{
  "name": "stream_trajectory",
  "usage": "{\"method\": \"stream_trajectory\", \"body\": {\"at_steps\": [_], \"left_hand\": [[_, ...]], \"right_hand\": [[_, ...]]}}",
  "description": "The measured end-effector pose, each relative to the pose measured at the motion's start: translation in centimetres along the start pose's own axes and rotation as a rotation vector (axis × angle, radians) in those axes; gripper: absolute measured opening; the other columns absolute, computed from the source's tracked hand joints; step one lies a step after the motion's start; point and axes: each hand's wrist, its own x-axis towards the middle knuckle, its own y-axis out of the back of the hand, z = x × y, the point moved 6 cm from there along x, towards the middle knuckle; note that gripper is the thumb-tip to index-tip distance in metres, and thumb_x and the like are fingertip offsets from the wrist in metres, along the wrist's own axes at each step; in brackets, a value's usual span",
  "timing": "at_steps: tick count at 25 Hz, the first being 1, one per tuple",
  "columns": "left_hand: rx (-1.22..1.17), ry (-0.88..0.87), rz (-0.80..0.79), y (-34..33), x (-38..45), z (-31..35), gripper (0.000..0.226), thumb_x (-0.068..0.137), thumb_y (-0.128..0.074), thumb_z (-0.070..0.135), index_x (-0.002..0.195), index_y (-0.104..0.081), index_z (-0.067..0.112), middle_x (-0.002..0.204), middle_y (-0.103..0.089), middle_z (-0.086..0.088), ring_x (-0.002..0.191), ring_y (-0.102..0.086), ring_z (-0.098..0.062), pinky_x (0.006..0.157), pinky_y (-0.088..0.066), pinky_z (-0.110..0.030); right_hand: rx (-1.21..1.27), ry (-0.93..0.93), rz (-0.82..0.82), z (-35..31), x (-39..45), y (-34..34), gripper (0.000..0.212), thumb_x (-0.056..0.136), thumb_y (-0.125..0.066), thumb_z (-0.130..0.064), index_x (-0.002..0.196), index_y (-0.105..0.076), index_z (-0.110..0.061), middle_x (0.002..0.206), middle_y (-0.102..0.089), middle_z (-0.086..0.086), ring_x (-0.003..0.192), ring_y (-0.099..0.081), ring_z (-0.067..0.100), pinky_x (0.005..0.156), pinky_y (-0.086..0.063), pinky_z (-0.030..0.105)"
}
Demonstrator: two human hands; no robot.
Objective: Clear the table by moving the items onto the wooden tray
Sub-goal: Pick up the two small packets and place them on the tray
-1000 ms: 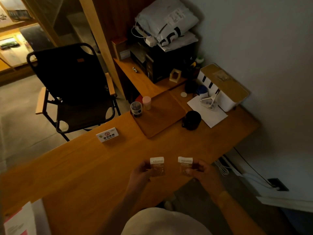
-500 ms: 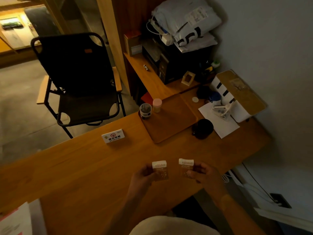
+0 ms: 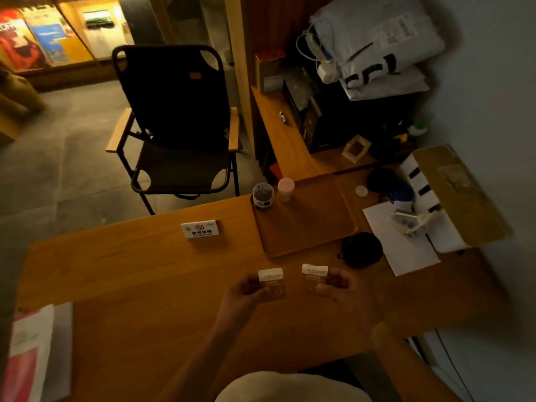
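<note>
already wooden tray [image 3: 307, 227] holds dark jar [image 3: 262, 195], pink cup [image 3: 286, 189].

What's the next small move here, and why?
Probably carry both small packs forward to the wooden tray. The left hand and right hand each hold one above the table, and most of the tray looks bare.
</note>
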Motion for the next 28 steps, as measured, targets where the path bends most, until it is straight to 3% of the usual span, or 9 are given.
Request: {"method": "stream_trajectory", "body": {"at_steps": [8,11,16,20,23,26,28], "left_hand": [[-0.003,0.015,0.135,-6.6,2.7,2.5,0.020,0.089,-0.066,0.013,0.104,-0.067,0.026,0.098,-0.074,0.008,0.069,-0.065,0.001,0.061,-0.044,-0.022],[-0.010,0.019,0.173,-8.5,3.6,3.1,0.021,0.090,-0.065,0.013,0.107,-0.066,0.025,0.101,-0.073,0.008,0.071,-0.065,0.001,0.058,-0.044,-0.018],[-0.014,0.001,0.206,-10.4,5.9,4.6,0.020,0.090,-0.064,0.012,0.104,-0.062,0.026,0.104,-0.069,0.005,0.077,-0.066,-0.002,0.053,-0.048,-0.011],[-0.029,-0.009,0.198,-11.7,8.7,5.4,0.024,0.090,-0.064,0.010,0.105,-0.059,0.029,0.101,-0.070,0.007,0.078,-0.068,0.003,0.054,-0.050,-0.010],[-0.047,0.004,0.194,-12.4,11.7,5.4,0.028,0.090,-0.064,0.011,0.112,-0.058,0.026,0.105,-0.070,0.005,0.084,-0.070,-0.005,0.057,-0.052,-0.015],[-0.040,0.026,0.204,-12.8,14.8,5.0,0.034,0.089,-0.066,0.012,0.119,-0.056,0.025,0.110,-0.068,0.003,0.095,-0.069,-0.012,0.071,-0.057,-0.025],[-0.021,0.032,0.198,-13.1,16.9,4.8,0.035,0.088,-0.067,0.015,0.119,-0.055,0.027,0.111,-0.067,0.004,0.094,-0.068,-0.010,0.070,-0.056,-0.024]], "right_hand": [[-0.061,0.043,-0.060,-2.0,5.7,8.1,0.028,0.074,-0.081,-0.012,0.091,-0.070,-0.031,0.090,-0.073,-0.015,0.086,-0.068,-0.001,0.067,-0.052,0.011],[-0.066,0.054,-0.084,-2.2,7.3,10.1,0.028,0.075,-0.080,-0.009,0.093,-0.070,-0.028,0.092,-0.072,-0.012,0.083,-0.067,-0.005,0.065,-0.050,0.005],[-0.081,0.029,-0.133,-1.9,9.6,11.5,0.034,0.078,-0.078,-0.012,0.104,-0.067,-0.030,0.101,-0.073,-0.008,0.095,-0.067,0.006,0.079,-0.054,0.021],[-0.109,0.033,-0.124,-2.1,12.2,12.1,0.038,0.079,-0.077,-0.012,0.104,-0.065,-0.037,0.098,-0.072,-0.015,0.092,-0.066,0.002,0.072,-0.051,0.018],[-0.126,0.045,-0.102,-2.5,15.1,12.6,0.039,0.079,-0.077,-0.010,0.100,-0.064,-0.040,0.093,-0.071,-0.019,0.085,-0.067,-0.004,0.062,-0.051,0.012],[-0.170,0.048,-0.077,-2.5,18.4,12.7,0.038,0.082,-0.074,-0.010,0.113,-0.063,-0.029,0.098,-0.069,-0.014,0.096,-0.066,0.005,0.077,-0.056,0.025],[-0.219,0.034,-0.071,-2.4,20.9,12.5,0.041,0.083,-0.073,-0.011,0.121,-0.062,-0.023,0.102,-0.069,-0.004,0.099,-0.066,0.015,0.084,-0.057,0.035]]}}
